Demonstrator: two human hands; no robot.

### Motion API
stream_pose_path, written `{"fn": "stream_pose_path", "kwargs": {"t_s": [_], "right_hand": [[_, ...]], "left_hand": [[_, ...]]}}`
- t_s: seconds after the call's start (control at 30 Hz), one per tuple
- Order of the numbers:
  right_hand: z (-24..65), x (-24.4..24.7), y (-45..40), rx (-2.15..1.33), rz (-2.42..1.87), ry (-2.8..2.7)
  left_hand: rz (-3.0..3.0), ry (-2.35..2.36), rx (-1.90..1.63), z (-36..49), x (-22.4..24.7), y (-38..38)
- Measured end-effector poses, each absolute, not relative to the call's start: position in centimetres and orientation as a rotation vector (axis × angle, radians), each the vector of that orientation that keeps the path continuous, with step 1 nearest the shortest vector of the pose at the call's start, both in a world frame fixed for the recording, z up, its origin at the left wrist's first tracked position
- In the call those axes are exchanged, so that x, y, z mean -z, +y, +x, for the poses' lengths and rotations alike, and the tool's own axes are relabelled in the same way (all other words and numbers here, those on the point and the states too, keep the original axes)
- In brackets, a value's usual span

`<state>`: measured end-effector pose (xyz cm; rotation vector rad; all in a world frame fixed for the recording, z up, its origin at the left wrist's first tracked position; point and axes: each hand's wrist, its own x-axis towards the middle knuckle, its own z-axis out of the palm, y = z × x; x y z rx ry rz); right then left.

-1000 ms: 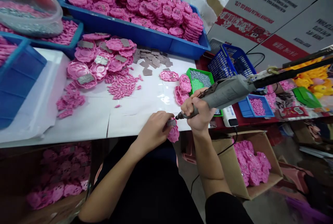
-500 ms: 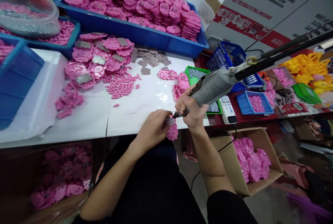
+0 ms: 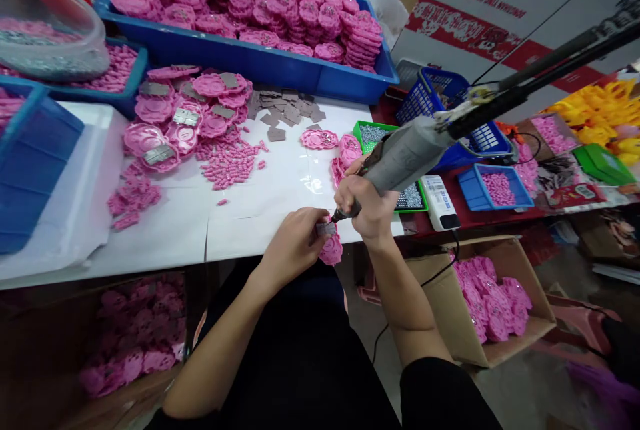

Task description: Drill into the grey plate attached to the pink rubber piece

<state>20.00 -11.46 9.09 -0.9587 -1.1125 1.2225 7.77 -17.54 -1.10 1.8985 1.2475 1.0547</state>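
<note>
Head view: at lower centre, the left hand (image 3: 293, 247) is pinching a light, rigid pink plastic piece (image 3: 331, 249) by its rim while the right hand (image 3: 367, 207) is gripping the grey electric screwdriver (image 3: 407, 157), likely best steadied edge-on.

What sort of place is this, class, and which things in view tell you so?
Probably a small assembly workshop: a blue tray stacked with identical pink parts, a powered screwdriver in the right hand, and a box of pink pieces.
</note>
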Motion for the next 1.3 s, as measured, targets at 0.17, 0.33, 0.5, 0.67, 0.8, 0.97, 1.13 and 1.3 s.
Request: {"fn": "stream_pose_path", "kwargs": {"t_s": [0.17, 0.33, 0.5, 0.67, 0.8, 0.97, 1.13, 1.3], "right_hand": [[24.2, -11.6, -10.4, -0.888, -0.933, -1.057], [29.3, -12.3, -7.6, -0.614, -1.071, -0.901], [30.6, -10.7, -5.8, -0.568, -1.114, -0.878], [30.6, -10.1, -5.6, -0.551, -1.117, -0.878], [31.0, -10.1, -5.5, -0.549, -1.109, -0.835], [31.5, -9.7, -5.3, -0.557, -1.106, -0.847], [31.5, -9.4, -5.2, -0.555, -1.103, -0.870], [31.3, -9.1, -5.0, -0.534, -1.115, -0.893]], "left_hand": [[2.016, 1.186, -1.097, 7.7, 1.5, -17.8], [2.172, 1.173, -1.146, 8.1, 2.2, -18.2], [2.222, 1.185, -1.176, 8.2, 2.6, -18.6], [2.133, 1.201, -1.225, 7.9, 2.8, -18.7], [2.052, 1.191, -1.243, 7.6, 2.4, -18.6], [1.839, 1.243, -1.354, 7.1, 1.5, -18.4], [1.732, 1.354, -1.428, 7.4, 1.2, -18.4], [1.950, 1.661, -1.294, 8.8, 1.7, -18.4]]}}
